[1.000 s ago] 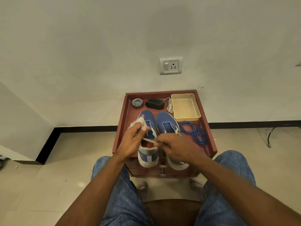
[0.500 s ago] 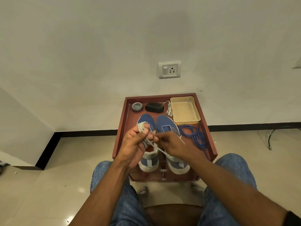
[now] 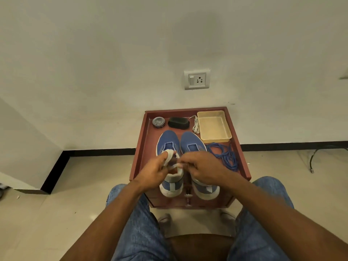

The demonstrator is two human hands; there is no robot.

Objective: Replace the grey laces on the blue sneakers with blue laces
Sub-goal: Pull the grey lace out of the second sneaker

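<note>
Plainly, pale grey lace (image 3: 169,156) sits wound around left hand's (image 3: 154,171) fingers.

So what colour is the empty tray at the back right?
Pale cream-yellow tray, clearest in the head view.

Blue sneakers (image 3: 170,143), blue laces (image 3: 225,156)

Both hands (image 3: 153,171) (image 3: 204,169) raised, fingers curled
</note>
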